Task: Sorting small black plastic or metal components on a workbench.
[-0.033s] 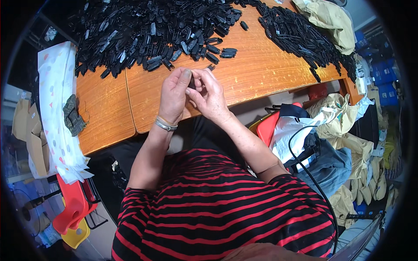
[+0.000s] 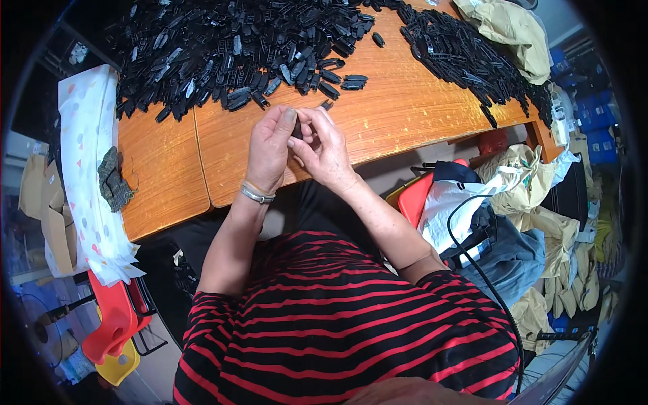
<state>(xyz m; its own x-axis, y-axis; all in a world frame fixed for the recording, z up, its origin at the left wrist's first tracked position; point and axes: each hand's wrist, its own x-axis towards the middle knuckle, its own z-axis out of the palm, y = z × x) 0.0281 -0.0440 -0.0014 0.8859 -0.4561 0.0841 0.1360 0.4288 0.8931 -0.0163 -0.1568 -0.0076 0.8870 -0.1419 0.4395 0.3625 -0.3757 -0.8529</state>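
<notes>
My left hand (image 2: 268, 150) and my right hand (image 2: 325, 147) meet over the near edge of the wooden table (image 2: 398, 125). Both are closed on a small black plastic part (image 2: 298, 129), pinched between thumbs and fingers; most of it is hidden. Just beyond them spreads a big heap of black plastic clip-like pieces (image 2: 229, 57). A few pieces lie loose at its edge, among them one black piece (image 2: 354, 82) to the right. The tip of another dark piece (image 2: 327, 104) shows behind my right fingers.
A second pile of slim black parts (image 2: 466, 57) runs along the table's far right. White dotted sheeting (image 2: 91, 162) with a dark knitted cloth (image 2: 113, 179) covers the left end. Red stools (image 2: 111, 324), a black cable (image 2: 472, 260) and paper sacks (image 2: 523, 172) stand around the table.
</notes>
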